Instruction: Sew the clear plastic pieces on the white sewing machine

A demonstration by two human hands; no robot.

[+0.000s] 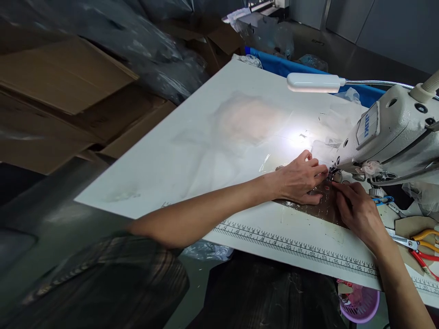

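A white sewing machine (394,128) stands at the right of the white table, its presser foot (332,173) between my hands. My left hand (302,179) rests palm down just left of the foot, fingers bent but apart, thumb stretched out over the brown bed plate (322,208). Beside its fingertips lies a small piece of sheer white fabric (318,148), partly covered by the hand. From the right, my right hand (358,205) reaches in with its index fingertip close to the foot. Its thumb is separate, low over the plate. Anything beneath the fingertips is hidden.
A white lamp (315,83) lights the table (192,151), which has a ruler strip (291,244) along its front edge. Yellow-handled scissors (411,242) and red-handled pliers (421,262) lie at right. A purple basket (363,306) stands below; cardboard boxes (61,73) are at left.
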